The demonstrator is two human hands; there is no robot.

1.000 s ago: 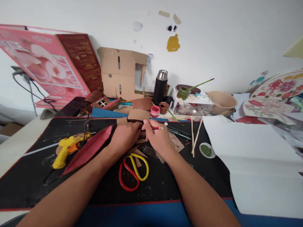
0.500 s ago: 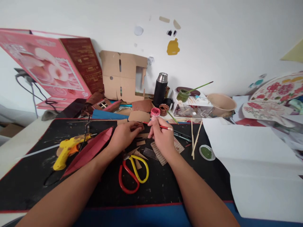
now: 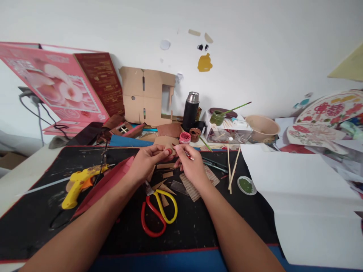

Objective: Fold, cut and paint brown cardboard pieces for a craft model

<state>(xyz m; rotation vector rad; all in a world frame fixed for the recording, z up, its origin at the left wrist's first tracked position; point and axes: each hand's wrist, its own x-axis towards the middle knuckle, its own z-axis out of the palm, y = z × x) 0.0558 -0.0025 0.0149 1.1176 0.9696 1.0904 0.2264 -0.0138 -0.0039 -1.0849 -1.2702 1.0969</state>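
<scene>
Over the far middle of the black mat, my left hand [image 3: 146, 162] pinches a small piece with red on it [image 3: 169, 150]; the fingers hide most of it. Close against it on the right, my right hand [image 3: 193, 165] grips a thin paintbrush [image 3: 189, 156], its tip end near the piece. Just behind the hands stands an open jar of red paint [image 3: 185, 137], beside a jar of brown paint [image 3: 195, 134]. Below them lie cardboard scraps [image 3: 168, 174], a corrugated cardboard piece [image 3: 190, 186] and scissors [image 3: 176, 208] with one red and one yellow handle.
To the left lie a yellow glue gun [image 3: 74, 187] and a long red piece [image 3: 104, 185]. Wooden sticks [image 3: 230, 175], a lid with green paint [image 3: 246, 185] and white paper [image 3: 312, 189] are on the right. A black thermos [image 3: 190, 113] stands behind.
My left hand has lifted slightly and turned, so the red piece shows between its fingers. The brush in my right hand has come to that piece. The view has shifted a little.
</scene>
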